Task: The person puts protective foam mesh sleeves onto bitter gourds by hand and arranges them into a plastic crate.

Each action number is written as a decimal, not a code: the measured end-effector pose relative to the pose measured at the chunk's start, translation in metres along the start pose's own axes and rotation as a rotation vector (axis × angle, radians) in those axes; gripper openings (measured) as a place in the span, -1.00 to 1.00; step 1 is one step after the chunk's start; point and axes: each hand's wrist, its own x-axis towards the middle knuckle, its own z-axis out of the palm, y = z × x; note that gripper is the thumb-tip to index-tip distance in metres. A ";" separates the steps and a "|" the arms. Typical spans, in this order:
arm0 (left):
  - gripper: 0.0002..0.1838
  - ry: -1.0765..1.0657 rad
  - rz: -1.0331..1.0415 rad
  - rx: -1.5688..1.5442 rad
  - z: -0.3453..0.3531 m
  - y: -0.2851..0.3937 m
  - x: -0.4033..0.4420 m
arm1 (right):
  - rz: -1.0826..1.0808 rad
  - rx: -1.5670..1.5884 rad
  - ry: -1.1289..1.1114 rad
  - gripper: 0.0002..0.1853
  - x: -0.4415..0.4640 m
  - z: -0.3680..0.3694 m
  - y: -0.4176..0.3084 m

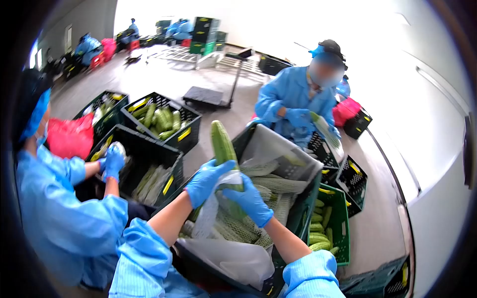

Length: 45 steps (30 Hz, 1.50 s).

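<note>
My left hand [208, 183], in a blue glove, is wrapped round the middle of a long green gourd [222, 140] held upright and slightly tilted. My right hand [250, 199], also blue-gloved, grips it lower down from the other side. A white net sleeve [204, 216] surrounds the gourd's lower part and hangs below my left hand. The upper end is bare. Beneath my hands stands a dark crate [309, 199] lined with translucent plastic sheet [237, 258]. Inside lie several gourds in white netting [272, 184].
A co-worker [64, 198] at left handles a wrapped item over a black crate [144, 141]. Another person [298, 94] opposite holds a wrapped gourd [327, 131]. Crates of gourds stand at back left [191, 134] and right [344, 223]. A platform trolley [203, 95] stands behind.
</note>
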 end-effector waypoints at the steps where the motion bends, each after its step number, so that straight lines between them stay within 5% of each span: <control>1: -0.63 0.009 -0.019 -0.005 -0.003 -0.001 0.004 | -0.004 0.110 -0.041 -0.36 0.003 -0.002 0.001; 7: -0.48 0.055 0.021 -0.070 -0.012 0.002 0.015 | 0.361 0.527 -0.190 -0.51 -0.005 -0.019 -0.032; 9: -0.48 0.078 -0.115 0.066 -0.027 0.011 0.015 | 0.384 0.600 -0.239 -0.46 -0.005 -0.020 -0.028; 13: -0.54 0.148 -0.061 0.091 -0.017 0.010 0.018 | 0.442 0.702 -0.345 -0.41 -0.009 -0.021 -0.030; 14: -0.47 -0.037 -0.076 0.037 -0.055 -0.009 0.038 | 0.446 0.707 -0.362 -0.40 -0.011 -0.019 -0.033; 19: -0.29 -0.146 0.070 -0.460 -0.039 0.010 0.028 | 0.477 0.641 -0.476 -0.35 -0.018 -0.012 -0.039; 21: -0.34 -0.203 0.223 -0.313 -0.052 0.011 0.024 | 0.464 0.571 -0.501 -0.33 -0.019 -0.010 -0.040; 28: -0.41 -0.134 0.144 -0.375 -0.048 0.022 0.015 | 0.475 0.529 -0.574 -0.35 -0.014 -0.012 -0.041; 31: -0.44 0.038 0.178 -0.302 -0.049 0.023 0.014 | 0.359 0.386 -0.436 -0.31 -0.009 -0.005 -0.030; 40: -0.50 0.059 0.234 -0.293 -0.068 0.018 0.016 | 0.116 0.100 -0.454 -0.12 -0.016 -0.007 -0.044; 45: -0.50 0.065 0.247 -0.237 -0.080 0.012 0.024 | 0.204 0.034 -0.396 -0.18 -0.023 -0.008 -0.052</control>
